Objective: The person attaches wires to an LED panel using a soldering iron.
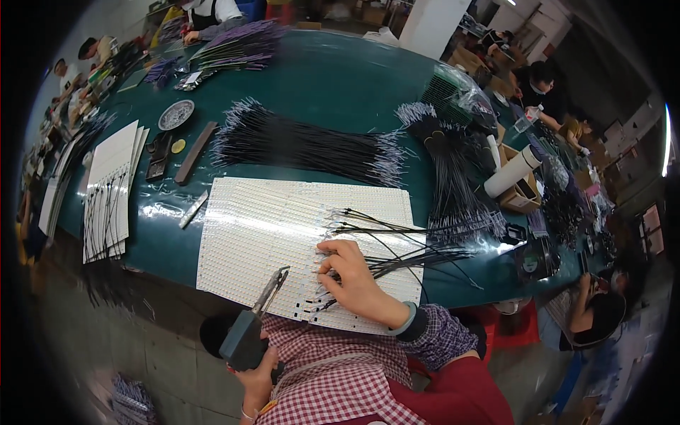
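My left hand (259, 375), low at the front, is wrapped round a soldering gun (244, 340) with a dark blue-grey body. Its metal tip points up over a white panel (248, 241) covered in rows of small pads or components. My right hand (354, 280) rests on the panel right of the tip, fingers bent and pinched at a black wire; its end is hidden under the fingertips. Several other black wires (397, 265) fan out to the right from the panel's middle. A purple patterned sleeve (443, 333) covers the right forearm.
A wide bundle of black wires (304, 145) lies behind the panel, another bundle (453, 163) to its right. White boards with wires (106, 191), a dark bar (196, 152) and a round dish (176, 115) stand left. A white roll (513, 171) leans in a carton. Other people work around.
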Demonstrator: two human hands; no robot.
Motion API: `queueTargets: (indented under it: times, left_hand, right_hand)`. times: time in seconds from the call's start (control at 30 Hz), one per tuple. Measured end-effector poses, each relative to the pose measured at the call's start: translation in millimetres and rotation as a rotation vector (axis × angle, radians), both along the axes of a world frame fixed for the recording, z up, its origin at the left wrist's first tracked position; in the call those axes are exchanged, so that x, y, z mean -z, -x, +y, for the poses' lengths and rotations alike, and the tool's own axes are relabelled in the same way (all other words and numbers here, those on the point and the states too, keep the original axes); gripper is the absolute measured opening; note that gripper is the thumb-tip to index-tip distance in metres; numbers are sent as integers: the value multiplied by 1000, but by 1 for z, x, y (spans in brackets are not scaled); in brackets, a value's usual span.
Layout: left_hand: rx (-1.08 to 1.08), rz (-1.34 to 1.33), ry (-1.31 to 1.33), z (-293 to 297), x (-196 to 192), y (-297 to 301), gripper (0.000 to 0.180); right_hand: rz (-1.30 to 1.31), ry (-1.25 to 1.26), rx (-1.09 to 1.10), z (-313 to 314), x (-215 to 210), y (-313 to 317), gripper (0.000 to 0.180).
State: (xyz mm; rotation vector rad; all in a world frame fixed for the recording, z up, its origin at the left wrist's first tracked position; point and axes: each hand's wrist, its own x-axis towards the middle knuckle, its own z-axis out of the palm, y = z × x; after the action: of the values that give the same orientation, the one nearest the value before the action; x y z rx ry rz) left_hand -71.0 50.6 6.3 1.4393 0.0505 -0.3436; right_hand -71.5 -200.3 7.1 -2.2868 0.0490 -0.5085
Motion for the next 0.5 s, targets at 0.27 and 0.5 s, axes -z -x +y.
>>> queueTargets:
  times: [0.27, 0.5]
  left_hand:
    - [-13, 8, -4, 2, 9, 2, 29]
    - [46, 26, 26, 8, 11, 1, 30]
  right_hand:
    - [44, -54, 3, -4, 1, 6, 10]
    - [27, -44, 24, -2, -3, 2, 13]
